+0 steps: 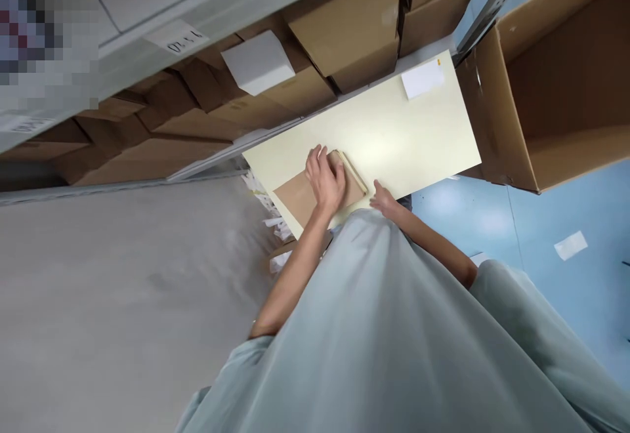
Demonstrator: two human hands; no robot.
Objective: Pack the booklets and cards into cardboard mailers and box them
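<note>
A flat brown cardboard-like piece (300, 198) lies on a pale cream board (394, 128), with a thicker folded part whose light edge (352, 172) faces right. My left hand (325, 180) rests on top of this piece, its fingers spread rather than wrapped round it. Just right of the light edge is my right hand (384, 201), apart from the piece and with nothing visible in it. Its thumb and fingers are apart, though slightly blurred. The underside of the piece is hidden.
Brown cardboard boxes (354, 20) fill the shelf behind the board, under a grey shelf edge (236, 0) with paper labels. A large open carton (522, 111) stands at right on the blue floor (581, 302). A white paper (423, 80) lies on the board's far right.
</note>
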